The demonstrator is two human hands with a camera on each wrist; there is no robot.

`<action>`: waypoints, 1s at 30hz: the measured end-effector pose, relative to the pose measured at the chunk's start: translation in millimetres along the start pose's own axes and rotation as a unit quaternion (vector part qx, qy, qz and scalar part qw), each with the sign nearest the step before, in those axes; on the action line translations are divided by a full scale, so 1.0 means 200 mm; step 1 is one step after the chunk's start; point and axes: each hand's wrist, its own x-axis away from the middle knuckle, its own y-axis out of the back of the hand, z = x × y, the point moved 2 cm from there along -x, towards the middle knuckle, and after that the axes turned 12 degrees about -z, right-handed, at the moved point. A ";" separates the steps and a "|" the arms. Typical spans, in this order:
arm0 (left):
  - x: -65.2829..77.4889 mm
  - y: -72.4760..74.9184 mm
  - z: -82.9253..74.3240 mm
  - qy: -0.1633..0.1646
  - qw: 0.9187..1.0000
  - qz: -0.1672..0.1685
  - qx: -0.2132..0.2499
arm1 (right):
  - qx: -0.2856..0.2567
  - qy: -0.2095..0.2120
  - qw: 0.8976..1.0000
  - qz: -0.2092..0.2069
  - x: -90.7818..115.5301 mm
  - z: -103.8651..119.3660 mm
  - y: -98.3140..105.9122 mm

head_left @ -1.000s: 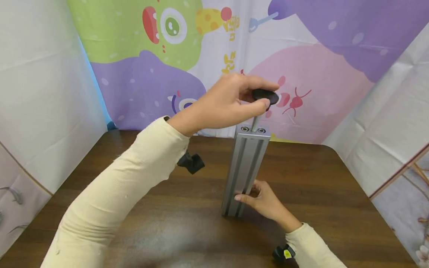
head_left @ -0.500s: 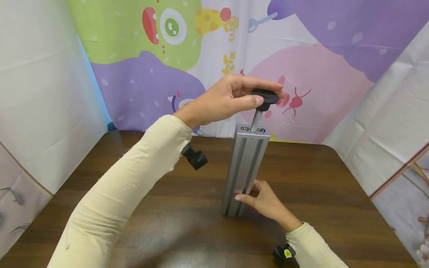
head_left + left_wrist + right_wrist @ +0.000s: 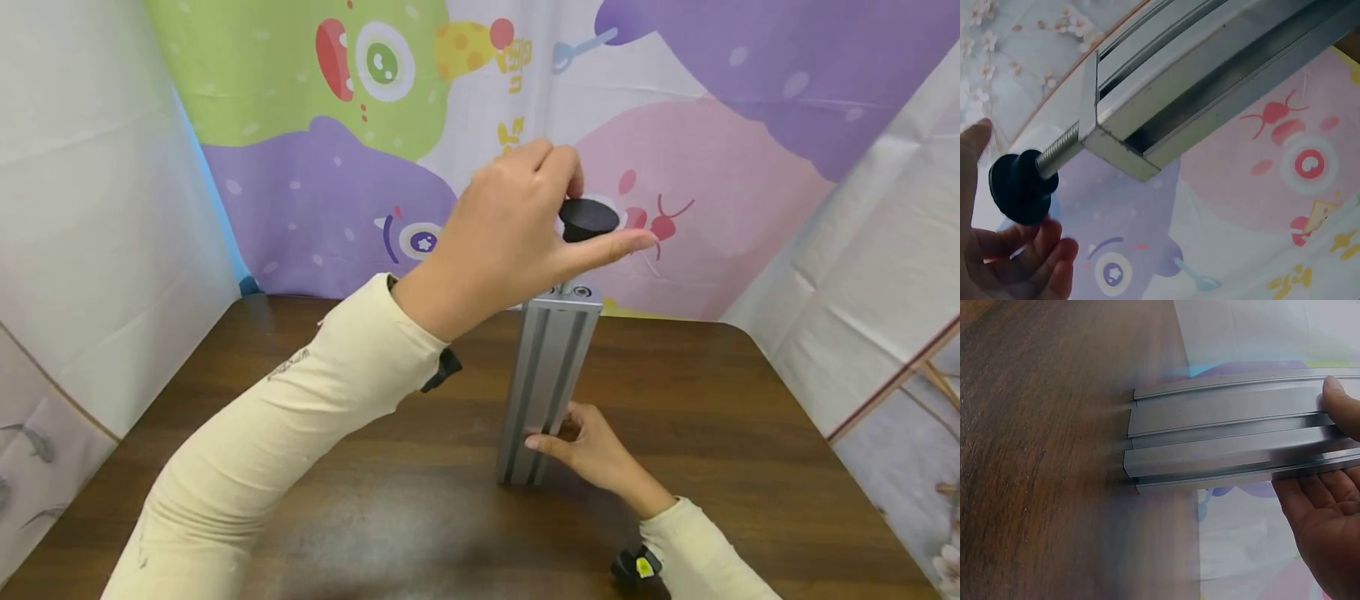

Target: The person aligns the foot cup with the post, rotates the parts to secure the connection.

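Note:
A grey aluminium profile (image 3: 551,375) with long grooves stands upright on the table. A threaded rod (image 3: 1060,150) rises out of its top end, capped by a round black knob (image 3: 590,220). My left hand (image 3: 513,225) is at this knob: its curled fingers (image 3: 1047,240) press against the knob's rim, while the thumb (image 3: 979,134) sticks out straight on the other side, apart from it. Low on the profile, my right hand (image 3: 588,450) grips the metal, thumb (image 3: 1338,400) on one face and fingers wrapped on the opposite side.
The profile's foot rests on a dark wooden table (image 3: 360,508). A cartoon-printed curtain (image 3: 315,183) hangs behind the table's back edge, and pale cloth panels (image 3: 97,167) flank it. Black wrist mounts (image 3: 636,567) sit at both cuffs.
My left hand has turned about the knob: its fingers, stretched over the top half a second ago, are now curled behind it, and the thumb points right. The right hand and profile stay put.

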 end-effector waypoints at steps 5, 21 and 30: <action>0.00 0.00 -0.01 -0.010 1.000 -0.008 -0.025 | -0.008 0.000 1.000 0.002 0.00 0.00 0.00; -0.10 0.05 0.14 0.203 0.844 0.308 0.390 | -0.007 -0.012 1.000 0.002 0.00 0.01 -0.01; -0.12 0.06 0.16 0.175 0.819 0.357 0.414 | 0.004 -0.013 1.000 0.001 0.00 0.01 -0.01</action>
